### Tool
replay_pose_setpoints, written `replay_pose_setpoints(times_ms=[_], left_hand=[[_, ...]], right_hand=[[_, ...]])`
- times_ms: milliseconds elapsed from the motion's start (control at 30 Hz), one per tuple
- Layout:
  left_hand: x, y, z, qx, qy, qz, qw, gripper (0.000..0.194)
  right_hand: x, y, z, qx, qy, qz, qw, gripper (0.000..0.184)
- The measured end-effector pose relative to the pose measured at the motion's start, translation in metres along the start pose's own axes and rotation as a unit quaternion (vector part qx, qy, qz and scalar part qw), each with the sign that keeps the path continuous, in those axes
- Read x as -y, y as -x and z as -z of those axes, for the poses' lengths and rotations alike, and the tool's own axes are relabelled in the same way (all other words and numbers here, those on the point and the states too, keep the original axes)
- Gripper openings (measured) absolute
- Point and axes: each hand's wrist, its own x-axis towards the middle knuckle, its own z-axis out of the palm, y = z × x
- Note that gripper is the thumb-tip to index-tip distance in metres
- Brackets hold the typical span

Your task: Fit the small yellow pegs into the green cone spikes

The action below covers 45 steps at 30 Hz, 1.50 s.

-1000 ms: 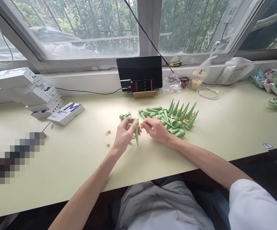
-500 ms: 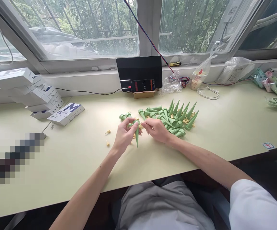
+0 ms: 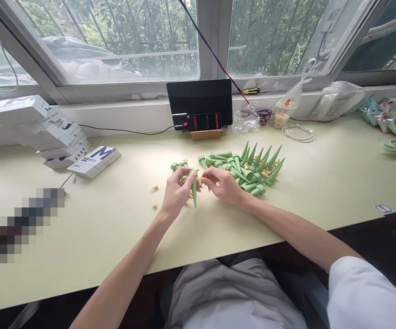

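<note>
My left hand (image 3: 176,192) pinches a green plant watering spike (image 3: 194,194), its tip pointing down toward me. From the right, my right hand (image 3: 224,183) closes its fingertips on a small yellow valve (image 3: 199,179) at the upper side of that spike. How deep the valve sits cannot be made out. Beyond and right of my hands lies a heap of green spikes (image 3: 249,175), several standing tip up with yellow valves near their bases. Two loose yellow valves, one (image 3: 154,188) above the other (image 3: 154,205), lie left of my left hand; more are partly hidden beneath my hands.
A phone (image 3: 204,122) leans against a dark tablet (image 3: 199,98) at the window. White boxes (image 3: 57,132) are stacked at the left, beside a blurred patch. A bagged cup (image 3: 282,113), a coiled white cable (image 3: 298,133) and bagged coloured items (image 3: 391,116) are at the back right.
The spike in my left hand has shifted slightly left and up. My right hand still holds the valve against it, its fingers a little more bent. The heap is unchanged.
</note>
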Motion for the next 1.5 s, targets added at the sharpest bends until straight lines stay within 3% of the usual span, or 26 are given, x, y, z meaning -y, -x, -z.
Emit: replay_pose_setpoints(times_ms=[867, 1367, 1500], left_hand=[[-0.0002, 0.0001, 0.0002, 0.005, 0.012, -0.002, 1.0, 0.03], [-0.0003, 0.0024, -0.0009, 0.021, 0.005, -0.005, 1.0, 0.031], [0.0007, 0.0016, -0.0011, 0.015, 0.002, -0.007, 1.0, 0.031]], right_hand=[[-0.0003, 0.0016, 0.0001, -0.011, -0.045, -0.019, 0.999, 0.026], [-0.0007, 0.0008, 0.0013, -0.004, 0.021, -0.031, 0.999, 0.048], [-0.0007, 0.0006, 0.0009, -0.012, 0.011, -0.023, 1.0, 0.04]])
